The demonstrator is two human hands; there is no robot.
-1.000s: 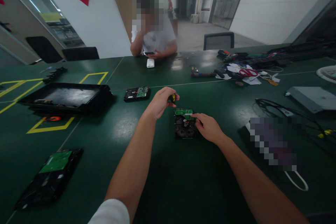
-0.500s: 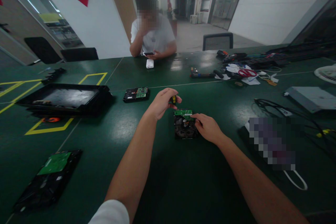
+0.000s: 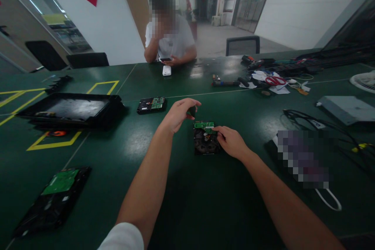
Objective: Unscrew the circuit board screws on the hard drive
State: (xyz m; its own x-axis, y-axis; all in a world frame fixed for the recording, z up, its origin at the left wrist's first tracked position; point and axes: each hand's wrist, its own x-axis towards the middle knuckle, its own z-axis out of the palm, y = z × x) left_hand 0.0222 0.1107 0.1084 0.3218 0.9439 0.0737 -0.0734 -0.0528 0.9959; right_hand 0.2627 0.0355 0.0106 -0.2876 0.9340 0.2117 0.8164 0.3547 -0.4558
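A hard drive [image 3: 206,142] lies on the green table in front of me, its green circuit board [image 3: 204,126] facing up at the far end. My left hand [image 3: 181,114] is just beyond the drive's upper left corner. Its thumb and fingers are closed round a screwdriver [image 3: 192,111], of which only a short dark piece of handle shows; the tip cannot be made out. At the drive's right edge, my right hand [image 3: 231,140] grips the side, with the index finger on the board and the other fingers curled.
Other hard drives lie to the left, one near [image 3: 52,203] and one farther off [image 3: 151,105]. A black tray [image 3: 70,111] stands at left. On the right are a pixelated object [image 3: 303,160], black cables [image 3: 304,119] and a grey metal box [image 3: 347,109]. A person [image 3: 171,43] sits opposite.
The screwdriver has turned in my left hand: yellow marks on its handle showed earlier and now only dark shows. My left fingers have shifted slightly; the right hand and drive stay put.
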